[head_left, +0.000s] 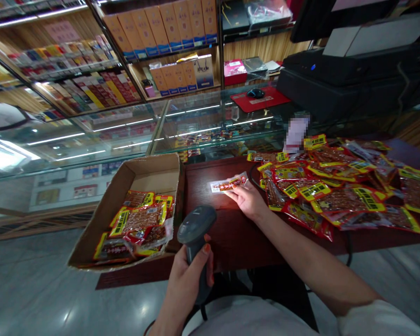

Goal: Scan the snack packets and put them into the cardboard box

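Note:
My left hand (192, 273) is wrapped round the handle of a dark grey barcode scanner (197, 224), whose head is raised above the table's near side. Between the fingers of my right hand (248, 199) is a small, slim snack packet (229, 184), clear-ended with a red and brown middle. The packet lies beyond the scanner, apart from it. An open cardboard box (107, 200) on the left contains several snack packets (142, 221) with yellow and red labels. To the right of my right hand spreads a large heap of similar packets (336, 186).
Both box and heap rest on a dark red wooden table (227, 242). Behind it runs a glass display counter (126, 135), bearing a mouse (255, 93) on a red mat (276, 99). Dark checkout equipment (350, 79) stands at back right. A cable (349, 249) hangs at the table's front edge.

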`<state>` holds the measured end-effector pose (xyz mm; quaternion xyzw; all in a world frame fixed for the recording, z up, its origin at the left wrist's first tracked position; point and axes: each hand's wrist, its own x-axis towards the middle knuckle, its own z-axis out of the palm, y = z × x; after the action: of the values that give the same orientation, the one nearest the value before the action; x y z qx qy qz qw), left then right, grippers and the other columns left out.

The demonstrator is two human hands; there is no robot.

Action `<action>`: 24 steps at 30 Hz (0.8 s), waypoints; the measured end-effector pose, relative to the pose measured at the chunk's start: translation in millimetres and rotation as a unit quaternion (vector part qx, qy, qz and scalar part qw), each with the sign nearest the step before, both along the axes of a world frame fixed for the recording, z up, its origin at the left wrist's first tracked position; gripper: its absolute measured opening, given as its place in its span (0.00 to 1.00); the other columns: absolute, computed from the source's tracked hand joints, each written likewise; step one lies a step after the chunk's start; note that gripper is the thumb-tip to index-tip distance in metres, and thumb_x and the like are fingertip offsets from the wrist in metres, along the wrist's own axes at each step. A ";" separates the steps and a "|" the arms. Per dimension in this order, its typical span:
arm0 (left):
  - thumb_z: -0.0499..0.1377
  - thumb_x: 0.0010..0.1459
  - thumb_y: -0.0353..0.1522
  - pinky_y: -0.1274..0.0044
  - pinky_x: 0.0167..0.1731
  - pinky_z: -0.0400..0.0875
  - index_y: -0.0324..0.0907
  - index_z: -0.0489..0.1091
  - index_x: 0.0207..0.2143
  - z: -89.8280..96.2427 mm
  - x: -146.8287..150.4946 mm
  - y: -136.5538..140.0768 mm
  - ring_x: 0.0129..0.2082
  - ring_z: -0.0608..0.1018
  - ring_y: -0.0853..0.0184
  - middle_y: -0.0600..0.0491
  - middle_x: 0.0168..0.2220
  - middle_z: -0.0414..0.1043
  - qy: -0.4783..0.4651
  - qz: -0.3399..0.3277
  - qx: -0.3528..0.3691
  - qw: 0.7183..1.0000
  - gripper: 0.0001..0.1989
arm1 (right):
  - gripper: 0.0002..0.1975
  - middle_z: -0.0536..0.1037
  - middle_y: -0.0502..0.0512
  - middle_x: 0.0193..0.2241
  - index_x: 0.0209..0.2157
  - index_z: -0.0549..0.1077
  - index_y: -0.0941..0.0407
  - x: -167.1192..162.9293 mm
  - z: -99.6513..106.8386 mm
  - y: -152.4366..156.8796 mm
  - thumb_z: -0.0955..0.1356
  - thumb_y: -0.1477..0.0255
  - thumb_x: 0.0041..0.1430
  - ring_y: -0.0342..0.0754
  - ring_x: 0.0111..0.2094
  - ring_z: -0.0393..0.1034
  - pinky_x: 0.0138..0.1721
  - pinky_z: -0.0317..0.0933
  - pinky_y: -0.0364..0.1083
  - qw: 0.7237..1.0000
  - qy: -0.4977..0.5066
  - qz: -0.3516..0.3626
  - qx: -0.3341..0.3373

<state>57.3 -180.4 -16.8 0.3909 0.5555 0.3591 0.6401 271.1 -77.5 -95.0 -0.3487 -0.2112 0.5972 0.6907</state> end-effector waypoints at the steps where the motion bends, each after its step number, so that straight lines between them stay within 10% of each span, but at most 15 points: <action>1: 0.67 0.50 0.47 0.82 0.13 0.62 0.41 0.69 0.39 0.6 0.6 -0.1 0.12 0.68 0.74 0.61 0.20 0.69 0.004 -0.001 0.002 1.000 0.22 | 0.18 0.81 0.45 0.38 0.39 0.72 0.48 0.0 -0.4 0.1 0.76 0.69 0.46 0.50 0.48 0.76 0.56 0.67 0.58 1.000 0.000 0.000 0.001; 18: 0.66 0.51 0.46 0.82 0.13 0.62 0.39 0.69 0.42 -41.7 -2.2 4.0 0.12 0.68 0.74 0.62 0.19 0.68 0.004 0.025 -0.009 1.000 0.23 | 0.21 0.80 0.42 0.36 0.44 0.73 0.47 -5.3 23.2 3.4 0.76 0.74 0.47 0.41 0.35 0.77 0.41 0.75 0.42 0.998 0.029 -0.035 -0.034; 24: 0.66 0.51 0.46 0.83 0.13 0.61 0.40 0.68 0.42 -53.5 -6.6 5.4 0.12 0.68 0.75 0.62 0.19 0.68 -0.020 0.022 -0.010 1.000 0.24 | 0.27 0.77 0.52 0.53 0.58 0.67 0.48 -63.4 83.8 40.1 0.72 0.62 0.57 0.50 0.49 0.76 0.51 0.72 0.54 0.974 -0.093 0.185 0.087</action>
<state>50.6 -175.0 -70.3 0.3647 0.5545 0.3752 0.6471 207.7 -37.4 -11.1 -0.2960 -0.3865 0.6593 0.5730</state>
